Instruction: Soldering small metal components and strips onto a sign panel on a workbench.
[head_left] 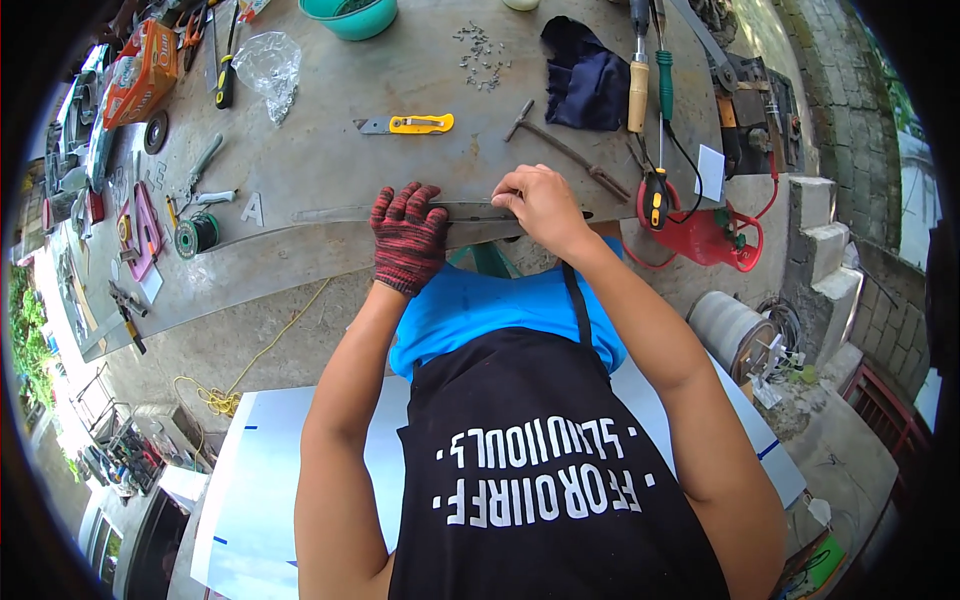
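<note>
A long thin grey metal strip point(335, 214) lies along the near edge of the metal table. My left hand point(408, 235), in a red and black knit glove, is curled over the strip and holds it at the table edge. My bare right hand point(540, 205) is over the strip's right part, thumb and forefinger pinched together. What is between those fingertips is too small to make out. Beyond the hands lie a yellow utility knife point(421, 124) with its blade out and a T-shaped metal tool point(565, 150).
Small metal bits point(482, 58), a dark blue cloth point(585, 80) and a teal bowl point(350, 18) occupy the far side. Leftward are a wire spool point(196, 234), a clear plastic bag point(267, 68) and a metal letter point(252, 209). A yellow-black screwdriver point(655, 200) is at the right edge.
</note>
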